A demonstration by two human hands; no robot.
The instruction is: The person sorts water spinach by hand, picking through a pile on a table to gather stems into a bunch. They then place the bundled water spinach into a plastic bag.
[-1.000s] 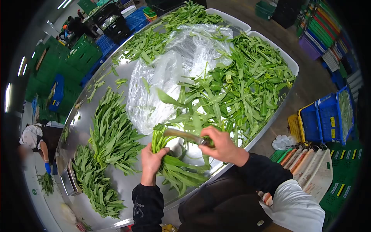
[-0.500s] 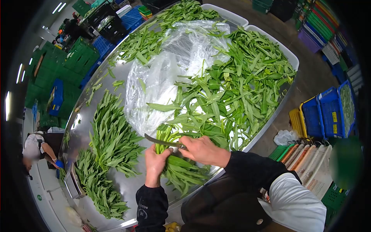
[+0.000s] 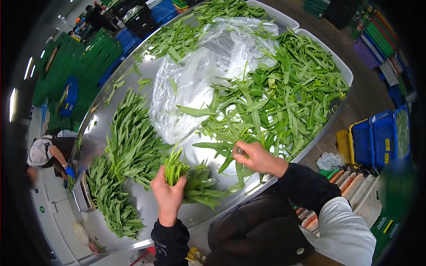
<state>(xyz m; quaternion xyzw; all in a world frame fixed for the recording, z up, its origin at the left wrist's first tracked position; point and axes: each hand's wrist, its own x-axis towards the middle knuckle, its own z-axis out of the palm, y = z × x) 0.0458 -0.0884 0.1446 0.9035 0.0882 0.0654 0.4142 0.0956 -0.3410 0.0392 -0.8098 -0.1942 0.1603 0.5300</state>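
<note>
**Stems up in one fist, a handle in the other**

Left hand (image 3: 168, 193) is wrapped round a bunch of greens (image 3: 175, 170), thumb across the stems, just above the near edge of the metal table (image 3: 140, 198). Stem ends point up out of the grip; leaves spill to the right, below the fist. Held that way, I judge, so the ends stay level and exposed while the loose foliage hangs clear.

Right hand (image 3: 261, 160) is curled round a small handle (image 3: 239, 151), its end showing at the thumb. Cannot make out the rest of the tool. The hand stands apart from the bunch, over the near fringe of the loose greens (image 3: 306, 84), probably to keep the tool clear of the left fingers.

The loose heap covers the right side, within reach of the right hand. Two laid bunches sit left, one farther (image 3: 133, 133), one nearer (image 3: 108, 195), touching; likely grouped there to keep them apart from the tangle. Clear plastic (image 3: 184, 93) lies between, beyond the hands.
</note>
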